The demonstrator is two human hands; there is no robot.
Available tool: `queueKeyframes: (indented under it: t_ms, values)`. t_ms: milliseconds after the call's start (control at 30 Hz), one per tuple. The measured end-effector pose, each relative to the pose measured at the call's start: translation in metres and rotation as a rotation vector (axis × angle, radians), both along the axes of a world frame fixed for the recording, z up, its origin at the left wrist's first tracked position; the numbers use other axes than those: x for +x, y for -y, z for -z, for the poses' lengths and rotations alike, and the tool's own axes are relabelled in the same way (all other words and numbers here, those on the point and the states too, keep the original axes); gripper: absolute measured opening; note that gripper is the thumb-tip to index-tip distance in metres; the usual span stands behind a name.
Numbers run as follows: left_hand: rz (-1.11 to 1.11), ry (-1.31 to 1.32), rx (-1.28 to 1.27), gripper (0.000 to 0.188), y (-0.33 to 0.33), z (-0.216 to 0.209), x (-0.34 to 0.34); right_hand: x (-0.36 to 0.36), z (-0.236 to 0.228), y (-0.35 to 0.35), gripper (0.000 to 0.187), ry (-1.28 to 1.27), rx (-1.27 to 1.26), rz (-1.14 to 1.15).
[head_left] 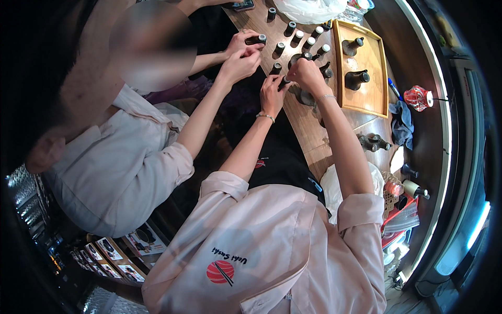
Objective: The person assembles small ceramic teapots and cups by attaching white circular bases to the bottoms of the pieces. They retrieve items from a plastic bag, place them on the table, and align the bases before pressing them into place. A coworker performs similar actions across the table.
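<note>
My left hand [272, 95], a bracelet at its wrist, is closed around a small dark bottle [284, 82] at the table's near edge. Close beside it, my right hand [308, 76] has its fingers bent and pinched together. What it grips is hidden by the fingers. A dark round-bellied jug [295, 59] stands just past the right hand, and another dark rounded vessel [304, 97] sits below it, partly covered by my arm. Several small dark bottles stand beyond my hands, among them a white-capped bottle [323, 49] and a dark-topped bottle [279, 49].
To my left, a co-worker's hands [241, 57] hold a similar dark bottle [257, 40]. A wooden tray [364, 102] with two dark jugs lies right of my hands. Further right are a blue cloth [401, 123], a red-and-white object [417, 98] and more jugs [372, 141]. White plastic bags lie around.
</note>
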State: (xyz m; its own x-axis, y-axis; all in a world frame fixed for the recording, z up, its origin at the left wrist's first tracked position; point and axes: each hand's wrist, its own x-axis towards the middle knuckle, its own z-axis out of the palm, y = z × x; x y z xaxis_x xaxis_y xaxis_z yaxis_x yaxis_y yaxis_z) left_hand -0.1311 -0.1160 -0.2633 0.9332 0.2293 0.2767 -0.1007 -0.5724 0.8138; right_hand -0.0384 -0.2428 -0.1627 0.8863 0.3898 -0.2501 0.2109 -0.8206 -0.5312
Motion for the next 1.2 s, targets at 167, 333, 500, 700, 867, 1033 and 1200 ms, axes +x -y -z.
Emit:
queueKeyframes:
  t_ms: [167, 333, 500, 700, 867, 1033, 1200]
  values:
    - [-0.03, 0.109, 0.09, 0.035, -0.001, 0.006, 0.001, 0.006, -0.008, -0.018, 0.017, 0.085, -0.223, -0.113]
    - [-0.017, 0.029, 0.044, 0.032, 0.0, 0.002, -0.002, 0.006, -0.008, -0.03, 0.024, 0.14, -0.241, -0.068]
    - [0.003, 0.046, 0.018, 0.032, -0.003, 0.005, -0.002, 0.004, -0.01, -0.039, 0.022, 0.144, -0.255, -0.046]
    - [0.026, 0.028, 0.023, 0.031, -0.002, 0.005, 0.0, 0.003, -0.011, -0.04, 0.022, 0.139, -0.284, 0.027]
    - [0.044, 0.029, 0.053, 0.039, 0.001, 0.001, 0.005, -0.02, -0.032, -0.01, 0.02, 0.144, -0.15, 0.103]
    - [0.006, 0.021, 0.04, 0.056, -0.006, 0.008, 0.0, -0.127, -0.149, 0.054, 0.034, -0.074, 0.26, 0.387]
    - [0.035, -0.098, -0.186, 0.058, -0.004, -0.011, -0.034, -0.284, -0.199, 0.182, 0.03, -0.177, 0.281, 0.877]
